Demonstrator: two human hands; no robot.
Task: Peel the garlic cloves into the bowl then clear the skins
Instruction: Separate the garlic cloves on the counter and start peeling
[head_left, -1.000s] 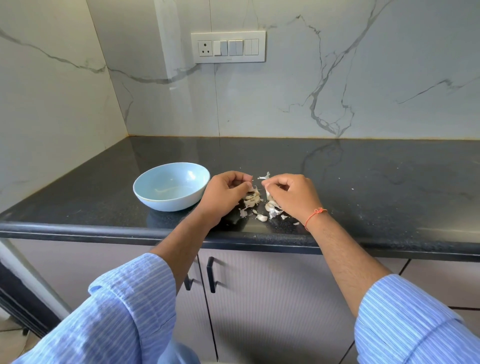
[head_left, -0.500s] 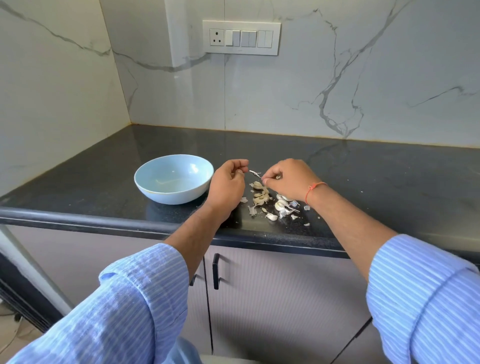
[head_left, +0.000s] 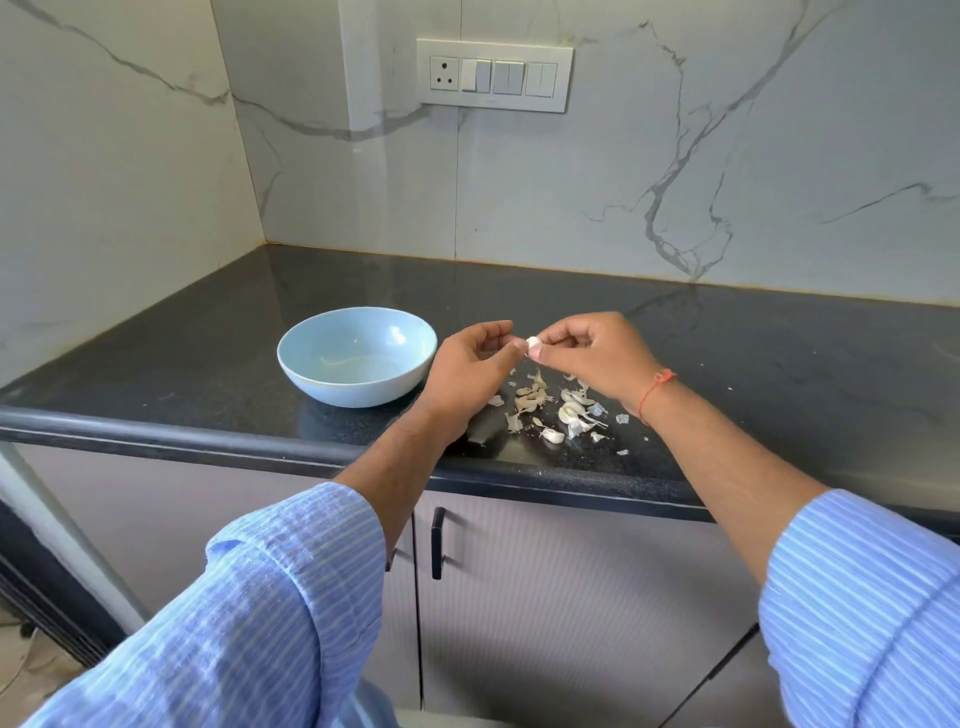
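A light blue bowl stands on the black counter, left of both hands. Above the counter my right hand pinches a small white garlic clove between thumb and fingers. My left hand faces it with curled fingers, and its thumb tip touches the clove. Under the hands lies a scatter of garlic cloves and papery skins. The bowl looks empty apart from a reflection.
The counter's rounded front edge runs just below the garlic pile. Marble walls close the back and left. A switch panel sits on the back wall. Cabinet doors with black handles are below.
Both hands have risen from the garlic pile and come together. The right hand now holds a clove up between them, and the camera has tilted down.
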